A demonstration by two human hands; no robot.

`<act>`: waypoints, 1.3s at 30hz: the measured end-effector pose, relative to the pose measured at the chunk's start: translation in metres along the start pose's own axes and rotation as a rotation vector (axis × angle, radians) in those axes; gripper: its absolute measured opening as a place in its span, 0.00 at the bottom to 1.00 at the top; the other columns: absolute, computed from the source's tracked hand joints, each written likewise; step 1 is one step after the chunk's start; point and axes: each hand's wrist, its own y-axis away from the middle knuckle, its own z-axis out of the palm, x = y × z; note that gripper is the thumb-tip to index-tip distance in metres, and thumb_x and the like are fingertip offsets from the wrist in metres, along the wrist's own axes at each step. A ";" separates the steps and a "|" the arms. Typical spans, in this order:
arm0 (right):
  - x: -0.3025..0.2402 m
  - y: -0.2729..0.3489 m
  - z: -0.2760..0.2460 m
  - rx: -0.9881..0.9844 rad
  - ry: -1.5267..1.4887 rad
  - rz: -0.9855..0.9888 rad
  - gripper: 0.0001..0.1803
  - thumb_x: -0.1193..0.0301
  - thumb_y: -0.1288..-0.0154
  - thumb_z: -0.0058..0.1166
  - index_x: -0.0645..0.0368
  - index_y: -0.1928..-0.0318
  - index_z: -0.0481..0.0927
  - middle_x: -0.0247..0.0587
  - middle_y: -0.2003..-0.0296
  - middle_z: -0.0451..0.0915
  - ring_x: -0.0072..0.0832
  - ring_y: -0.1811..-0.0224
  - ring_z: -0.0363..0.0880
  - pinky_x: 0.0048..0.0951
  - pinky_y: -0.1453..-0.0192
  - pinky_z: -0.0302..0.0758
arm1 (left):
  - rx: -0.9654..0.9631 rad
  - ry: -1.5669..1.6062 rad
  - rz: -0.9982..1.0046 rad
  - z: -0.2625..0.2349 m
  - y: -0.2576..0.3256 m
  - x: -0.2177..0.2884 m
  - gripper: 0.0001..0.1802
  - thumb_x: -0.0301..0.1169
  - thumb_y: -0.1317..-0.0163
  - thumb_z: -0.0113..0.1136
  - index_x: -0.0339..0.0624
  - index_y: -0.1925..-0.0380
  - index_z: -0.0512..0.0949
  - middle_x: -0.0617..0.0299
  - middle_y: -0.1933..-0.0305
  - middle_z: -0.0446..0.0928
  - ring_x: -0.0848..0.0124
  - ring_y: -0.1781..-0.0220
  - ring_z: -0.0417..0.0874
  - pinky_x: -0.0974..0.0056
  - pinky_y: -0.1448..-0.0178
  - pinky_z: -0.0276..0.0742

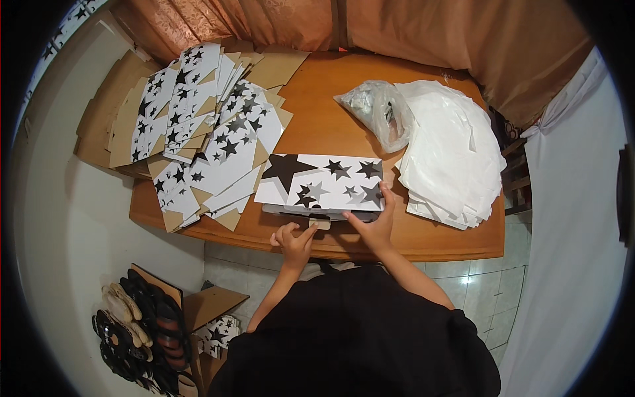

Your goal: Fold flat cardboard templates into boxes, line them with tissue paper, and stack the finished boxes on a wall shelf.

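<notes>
A long white cardboard box (331, 178) printed with black and grey stars lies near the table's front edge, its lid down over the top. From its front side a small cardboard tab (321, 225) sticks out toward me. My left hand (294, 243) is at this tab, fingers curled and the fingertips against it. At the box's right end, my right hand (376, 225) grips the corner, thumb along the front side and fingers at the right edge. What lies inside the box is hidden.
Flat star-printed cardboard sheets (228, 149) pile up at the left of the wooden table (317, 92). To the right are a stack of white sheets (453, 152) and a clear plastic bag (380, 112) with unclear contents. Several shoes (142, 317) sit at lower left.
</notes>
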 end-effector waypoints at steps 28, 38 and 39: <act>0.032 0.002 -0.042 -0.109 0.245 -0.401 0.16 0.68 0.57 0.68 0.49 0.62 0.84 0.39 0.48 0.75 0.46 0.40 0.64 0.45 0.38 0.61 | -0.047 0.158 0.099 -0.018 -0.035 -0.015 0.18 0.40 0.51 0.67 0.50 0.59 0.81 0.65 0.52 0.77 0.67 0.46 0.74 0.48 0.35 0.48; 0.034 0.004 -0.042 -0.116 0.124 -0.313 0.14 0.70 0.57 0.68 0.54 0.65 0.84 0.41 0.53 0.77 0.48 0.41 0.67 0.45 0.39 0.64 | -0.017 0.092 0.119 -0.017 -0.037 -0.012 0.17 0.37 0.53 0.69 0.50 0.61 0.82 0.65 0.53 0.78 0.67 0.46 0.74 0.51 0.34 0.48; 0.037 0.006 -0.042 -0.126 0.122 -0.304 0.14 0.69 0.57 0.68 0.54 0.65 0.83 0.41 0.54 0.77 0.48 0.41 0.67 0.47 0.38 0.61 | -0.005 0.107 0.113 -0.016 -0.035 -0.012 0.16 0.37 0.53 0.68 0.51 0.62 0.82 0.66 0.54 0.78 0.67 0.47 0.75 0.51 0.35 0.49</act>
